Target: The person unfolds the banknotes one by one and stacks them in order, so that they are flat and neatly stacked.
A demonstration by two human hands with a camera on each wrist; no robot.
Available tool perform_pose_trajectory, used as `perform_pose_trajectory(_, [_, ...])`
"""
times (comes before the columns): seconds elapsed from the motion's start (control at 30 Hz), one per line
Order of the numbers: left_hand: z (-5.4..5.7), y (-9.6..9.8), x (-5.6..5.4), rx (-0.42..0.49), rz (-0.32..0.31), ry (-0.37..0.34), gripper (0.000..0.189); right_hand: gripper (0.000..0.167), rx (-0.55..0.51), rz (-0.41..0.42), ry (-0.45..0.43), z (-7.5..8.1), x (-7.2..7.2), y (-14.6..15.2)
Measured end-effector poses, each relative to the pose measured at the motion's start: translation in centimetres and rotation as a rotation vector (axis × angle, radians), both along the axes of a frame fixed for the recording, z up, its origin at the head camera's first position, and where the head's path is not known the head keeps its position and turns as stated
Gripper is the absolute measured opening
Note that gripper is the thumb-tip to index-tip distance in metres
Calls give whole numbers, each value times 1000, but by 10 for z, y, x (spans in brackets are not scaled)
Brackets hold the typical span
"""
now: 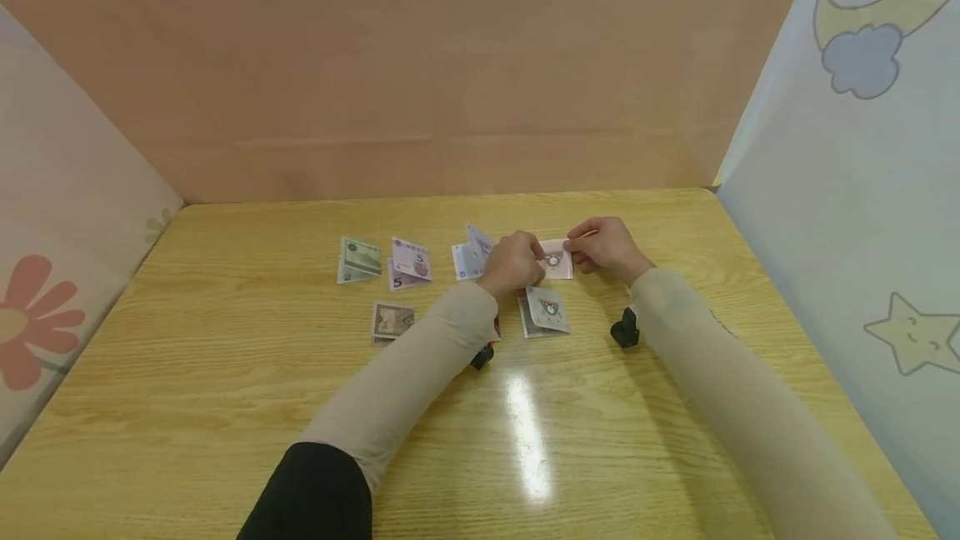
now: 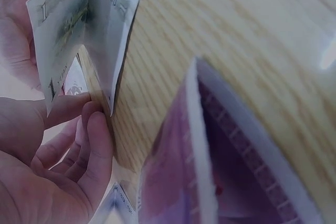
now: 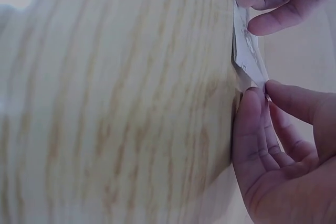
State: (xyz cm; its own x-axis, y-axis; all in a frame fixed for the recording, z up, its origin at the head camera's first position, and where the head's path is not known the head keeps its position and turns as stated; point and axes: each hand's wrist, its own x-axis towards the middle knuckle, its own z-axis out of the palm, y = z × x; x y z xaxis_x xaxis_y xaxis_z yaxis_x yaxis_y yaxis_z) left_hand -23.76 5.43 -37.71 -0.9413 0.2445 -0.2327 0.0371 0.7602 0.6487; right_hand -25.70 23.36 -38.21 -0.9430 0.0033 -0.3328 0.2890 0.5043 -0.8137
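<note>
A small pale pinkish banknote (image 1: 556, 261) lies at the back of the table between both hands. My right hand (image 1: 606, 245) pinches its right edge between thumb and fingertips; the right wrist view shows that edge of the note (image 3: 251, 56) lifted off the wood. At the note's left side, my left hand (image 1: 513, 263) holds the edge with thumb and curled fingers. Just in front stands a folded grey-green banknote (image 1: 546, 311), marked 1 in the left wrist view. A folded reddish-purple banknote (image 2: 173, 166) stands near the left wrist, mostly hidden by the forearm in the head view.
Other folded banknotes stand to the left: a green one (image 1: 360, 259), a purple one (image 1: 410, 262), a bluish one (image 1: 471, 255) beside the left hand and a brown one (image 1: 392, 322). Paper-covered walls (image 1: 442, 90) close off the wooden table's (image 1: 225, 373) back and sides.
</note>
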Motion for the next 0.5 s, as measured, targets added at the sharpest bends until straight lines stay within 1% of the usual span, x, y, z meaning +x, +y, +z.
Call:
perform_pose_trajectory(0.2, [2,0,2,-20,3,11,18,31,-59,-19,-3,-1,2,0])
perform_pose_trajectory(0.3, [3,-1,2,-14,3,17,17,32,-85,-18,-3,0,3,1])
perform_pose_trajectory(0.4, [5,-3,3,16,4,20,14,32,-112,-15,0,2,4,3])
perform_pose_trajectory(0.5, [8,-5,4,85,6,3,12,33,-135,-10,4,5,7,6])
